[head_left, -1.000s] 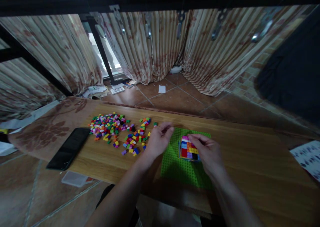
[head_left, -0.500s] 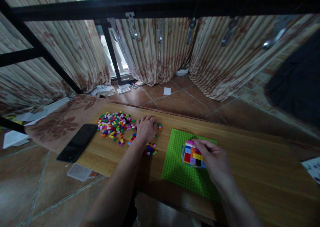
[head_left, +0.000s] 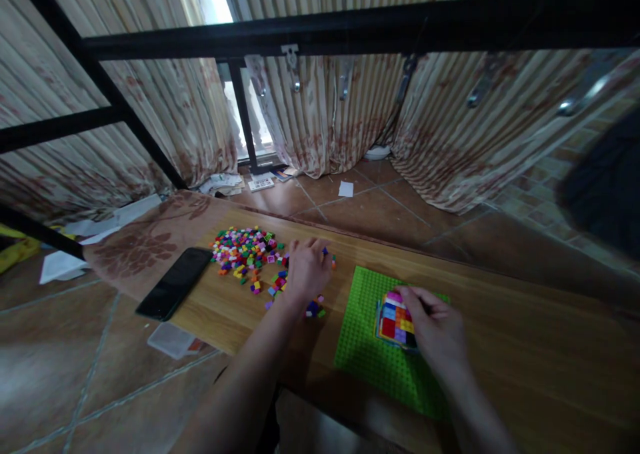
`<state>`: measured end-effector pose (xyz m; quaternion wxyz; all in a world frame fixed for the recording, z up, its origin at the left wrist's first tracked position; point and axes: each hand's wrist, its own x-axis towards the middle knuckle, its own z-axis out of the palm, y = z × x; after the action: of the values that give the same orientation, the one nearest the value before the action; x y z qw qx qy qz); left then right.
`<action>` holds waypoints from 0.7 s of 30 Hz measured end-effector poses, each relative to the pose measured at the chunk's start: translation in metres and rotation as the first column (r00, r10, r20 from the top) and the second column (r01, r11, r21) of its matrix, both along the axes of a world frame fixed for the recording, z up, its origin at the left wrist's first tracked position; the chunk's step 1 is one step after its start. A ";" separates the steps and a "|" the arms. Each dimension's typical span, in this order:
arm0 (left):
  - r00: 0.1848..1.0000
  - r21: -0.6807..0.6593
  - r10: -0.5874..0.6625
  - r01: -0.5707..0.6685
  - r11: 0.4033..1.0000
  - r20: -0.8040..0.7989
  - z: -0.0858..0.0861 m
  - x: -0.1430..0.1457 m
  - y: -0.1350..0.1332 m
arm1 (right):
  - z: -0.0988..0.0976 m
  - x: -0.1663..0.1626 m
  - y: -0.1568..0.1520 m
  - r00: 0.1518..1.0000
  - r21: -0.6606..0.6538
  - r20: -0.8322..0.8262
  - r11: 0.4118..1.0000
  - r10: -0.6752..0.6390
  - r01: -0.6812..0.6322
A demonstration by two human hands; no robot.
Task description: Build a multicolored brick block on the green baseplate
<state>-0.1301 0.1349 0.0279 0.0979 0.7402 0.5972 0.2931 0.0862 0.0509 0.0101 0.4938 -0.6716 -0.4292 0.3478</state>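
Observation:
My left hand (head_left: pixel 307 271) is over the right end of the loose toy bricks, fingers curled, with a small dark blue brick (head_left: pixel 325 250) at its fingertips. Part of the bricks beneath it is hidden by the hand. On a green studded baseplate (head_left: pixel 367 367) stands a multicoloured block of toy bricks (head_left: pixel 395 321), its top a patchwork of red, blue, orange, yellow and pink. The fingers of my right hand (head_left: pixel 437 324) are closed around this block's far right side, thumb on top near the pink bricks.
A large pile of small coloured bricks (head_left: pixel 243 247) lies left on the wooden table (head_left: pixel 210 314). Next to it is a black phone (head_left: pixel 174 284). A clear plastic box (head_left: pixel 170 341) sits on the floor below. A black metal rail (head_left: pixel 350 31) with hooks crosses ahead, before striped curtains (head_left: pixel 320 127).
The whole view has shifted, so everything appears a little farther right and lower. My left hand has lifted slightly, and the blue brick shows more clearly. My right hand stays on the block.

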 end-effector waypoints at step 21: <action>0.164 -0.077 -0.082 0.775 0.627 0.983 0.009 0.030 -0.026 | 0.025 -0.008 -0.001 0.885 0.505 0.463 0.808 0.043 -0.303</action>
<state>-0.1004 0.1093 0.0371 0.7235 0.5040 0.2246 0.4149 0.0781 0.0495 0.0351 0.5277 -0.5121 -0.6713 0.0931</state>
